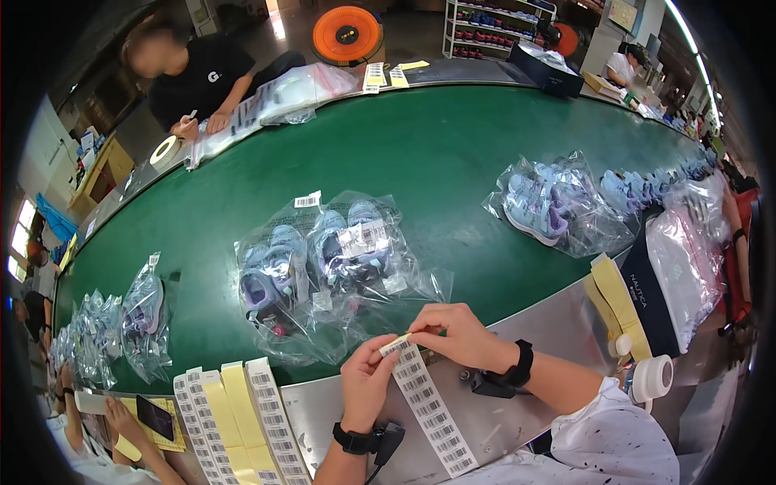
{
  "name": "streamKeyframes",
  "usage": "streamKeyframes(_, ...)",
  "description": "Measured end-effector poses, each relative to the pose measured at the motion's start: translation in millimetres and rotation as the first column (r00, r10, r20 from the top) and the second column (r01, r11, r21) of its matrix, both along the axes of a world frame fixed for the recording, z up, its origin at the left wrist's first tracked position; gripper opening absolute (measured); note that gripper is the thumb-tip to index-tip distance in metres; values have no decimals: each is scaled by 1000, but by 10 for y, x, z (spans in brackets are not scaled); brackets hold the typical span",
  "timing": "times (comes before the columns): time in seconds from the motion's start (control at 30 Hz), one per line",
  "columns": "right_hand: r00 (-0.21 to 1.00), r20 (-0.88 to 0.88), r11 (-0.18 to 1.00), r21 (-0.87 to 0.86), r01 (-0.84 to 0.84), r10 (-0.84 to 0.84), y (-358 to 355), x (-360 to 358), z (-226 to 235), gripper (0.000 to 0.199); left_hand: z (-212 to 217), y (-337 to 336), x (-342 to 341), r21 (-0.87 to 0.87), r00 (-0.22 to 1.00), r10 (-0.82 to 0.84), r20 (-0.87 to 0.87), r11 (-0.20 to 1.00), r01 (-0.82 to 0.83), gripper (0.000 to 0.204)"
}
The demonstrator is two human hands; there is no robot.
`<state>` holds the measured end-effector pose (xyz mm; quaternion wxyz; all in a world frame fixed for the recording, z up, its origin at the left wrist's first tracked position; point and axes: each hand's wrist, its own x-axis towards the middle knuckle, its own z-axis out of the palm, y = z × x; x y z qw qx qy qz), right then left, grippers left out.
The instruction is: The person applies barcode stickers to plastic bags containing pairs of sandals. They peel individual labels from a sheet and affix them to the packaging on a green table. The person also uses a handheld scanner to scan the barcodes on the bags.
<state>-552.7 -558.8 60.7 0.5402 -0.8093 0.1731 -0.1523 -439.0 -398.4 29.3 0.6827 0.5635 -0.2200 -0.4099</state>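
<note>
Barcode label strip (pixel 428 404) lies on metal bench edge (pixel 525 323), top end lifted. Left hand (pixel 368 380) pinches strip's upper end; right hand (pixel 457 333) grips small white label (pixel 396 344) at strip's tip, fingers closed on it. Just beyond hands, on green belt (pixel 420 153): clear bag of lilac shoes (pixel 331 267), white barcode stickers on it. Second bagged pair (pixel 550 202) further right, more bags (pixel 121 323) far left. More label strips, yellow backing (pixel 238 420), lower left. White tape roll (pixel 653 377) at right. Person in black across belt (pixel 198 77).
</note>
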Motion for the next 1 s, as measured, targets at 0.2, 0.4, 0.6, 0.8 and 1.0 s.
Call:
streamKeyframes(0.2,997,77,991,-126,38,-28,-1,-81,7,10,-57,-99,-35,-14,997,-32,-66,999,32,26)
streamKeyframes(0.4,988,150,930,-366,24,34,133,132,29,7,-87,56,90,93,997,-6,73,996,0,28)
streamKeyframes(0.6,995,54,830,-557,-38,81,336,86,183,6,-76,110,124,73,958,-35,285,997,15,33)
streamKeyframes(0.8,995,-9,882,-463,-88,95,393,265,384,9,-420,229,130,-132,999,46,-3,990,-46,41)
streamKeyframes(1.0,971,176,976,-116,184,-162,-151,546,510,8,-384,163,275,-87,967,-61,-248,995,40,49)
